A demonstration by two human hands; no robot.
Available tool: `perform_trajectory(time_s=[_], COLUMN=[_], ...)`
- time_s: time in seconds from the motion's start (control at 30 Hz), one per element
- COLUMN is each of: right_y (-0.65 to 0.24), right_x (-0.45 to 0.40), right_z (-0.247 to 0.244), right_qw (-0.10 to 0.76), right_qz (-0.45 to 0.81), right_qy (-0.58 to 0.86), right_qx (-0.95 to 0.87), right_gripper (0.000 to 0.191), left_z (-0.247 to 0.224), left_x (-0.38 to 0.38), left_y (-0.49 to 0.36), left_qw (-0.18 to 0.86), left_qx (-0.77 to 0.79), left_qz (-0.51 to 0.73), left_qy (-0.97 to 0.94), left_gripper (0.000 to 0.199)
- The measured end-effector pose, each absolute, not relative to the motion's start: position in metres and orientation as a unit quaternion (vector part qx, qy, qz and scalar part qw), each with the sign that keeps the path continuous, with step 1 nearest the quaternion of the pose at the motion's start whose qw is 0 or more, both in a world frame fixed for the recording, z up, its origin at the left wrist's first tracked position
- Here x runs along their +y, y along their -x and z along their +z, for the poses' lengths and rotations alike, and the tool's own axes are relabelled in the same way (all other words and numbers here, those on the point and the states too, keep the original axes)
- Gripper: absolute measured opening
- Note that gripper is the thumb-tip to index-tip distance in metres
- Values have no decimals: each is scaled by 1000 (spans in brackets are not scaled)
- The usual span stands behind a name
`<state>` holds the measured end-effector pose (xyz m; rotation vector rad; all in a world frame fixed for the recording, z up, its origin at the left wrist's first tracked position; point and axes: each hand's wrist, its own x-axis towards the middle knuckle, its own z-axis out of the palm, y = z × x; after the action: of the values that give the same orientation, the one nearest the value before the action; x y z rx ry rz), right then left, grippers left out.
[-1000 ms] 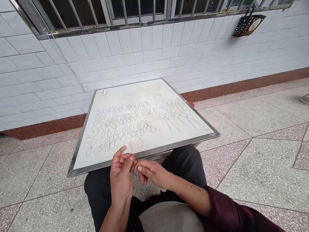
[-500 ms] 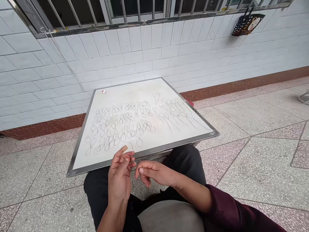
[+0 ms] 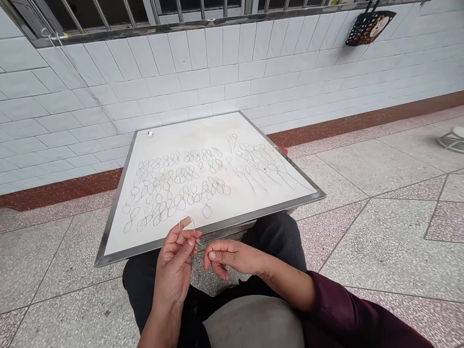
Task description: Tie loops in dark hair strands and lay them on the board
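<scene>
Between thumb and fingers my left hand (image 3: 176, 266) pinches a thin wire (image 3: 195, 226), which curves in a loop above the fingertips. A tan bandage wraps one fingertip of that hand. My right hand (image 3: 232, 256) is closed on the other end of the same wire, to the right and slightly lower. A short straight length runs between both hands. Beyond them, several figure-eight wire loops (image 3: 181, 174) lie in rows on the white board (image 3: 195, 130). Single-loop wires with long straight tails (image 3: 253, 181) lie on its right part.
A metal rim (image 3: 253, 213) edges the board in front of my knees. A small red-and-white object (image 3: 150, 134) sits at its far left corner. Behind stands a white tiled wall (image 3: 181, 87) with a barred window and a hanging dark bag (image 3: 369, 28). A round stool (image 3: 453, 140) shows at right.
The view has shifted slightly. My left hand has moved a little left, the wire still pinched in it. The right hand stays closed at nearly the same place.
</scene>
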<state>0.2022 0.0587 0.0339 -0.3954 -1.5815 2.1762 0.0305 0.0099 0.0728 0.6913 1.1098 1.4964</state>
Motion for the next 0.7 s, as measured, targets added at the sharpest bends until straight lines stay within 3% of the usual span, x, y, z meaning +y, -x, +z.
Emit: perform_trajectory(time_s=[0.43, 0.6, 0.7], right_y=[-205, -202, -197], right_x=[60, 54, 50], right_z=[30, 35, 34], right_qw=[217, 325, 333], right_qz=[748, 414, 287], right_qy=[149, 281, 347], right_qx=[-610, -803, -829], right_gripper=[45, 36, 33], left_z=[73, 73, 72], left_x=[7, 9, 10], left_y=[-33, -39, -42], left_qw=[447, 397, 387], left_qx=[554, 572, 567], left_qz=[637, 658, 672], left_qy=[-294, -287, -277], left_gripper=[44, 43, 43])
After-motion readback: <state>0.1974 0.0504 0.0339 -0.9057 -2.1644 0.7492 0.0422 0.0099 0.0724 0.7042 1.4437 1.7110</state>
